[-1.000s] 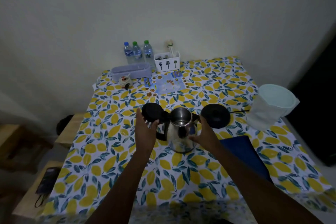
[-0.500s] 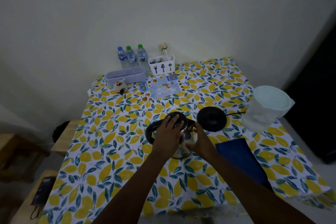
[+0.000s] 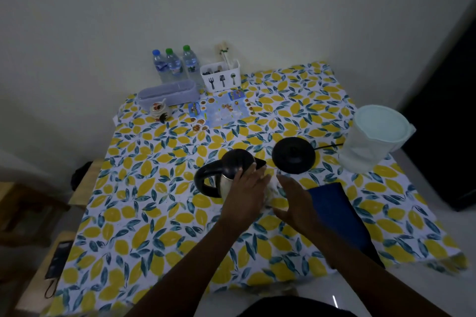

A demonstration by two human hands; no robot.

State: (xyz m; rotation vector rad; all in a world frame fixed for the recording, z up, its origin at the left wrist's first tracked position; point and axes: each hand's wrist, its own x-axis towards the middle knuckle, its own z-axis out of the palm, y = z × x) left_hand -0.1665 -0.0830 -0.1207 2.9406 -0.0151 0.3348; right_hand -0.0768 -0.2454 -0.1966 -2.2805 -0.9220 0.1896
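A steel electric kettle (image 3: 235, 162) with a black lid and black handle (image 3: 203, 184) stands mid-table on the lemon-print cloth (image 3: 144, 213), its lid down and its handle pointing left. My left hand (image 3: 244, 195) lies with straight fingers against the kettle's right side and hides much of the body. My right hand (image 3: 296, 201) hovers open just right of the kettle, palm turned toward it, holding nothing. The kettle's round black base (image 3: 293, 154) lies right of the kettle with its cord running off to the right.
A lidded translucent jug (image 3: 371, 141) stands at the right edge, a dark blue flat item (image 3: 340, 216) lies near my right arm. At the back are three water bottles (image 3: 175, 64), a cutlery caddy (image 3: 221, 77), a lavender box (image 3: 167, 92), a small jar (image 3: 159, 110) and a printed sheet (image 3: 221, 110). A phone (image 3: 58, 260) lies on a wooden bench at left.
The kettle's lid, open a second ago, is now down after my left hand pressed it. My left hand has slid to the kettle's right side, and my right hand has let go of the body.
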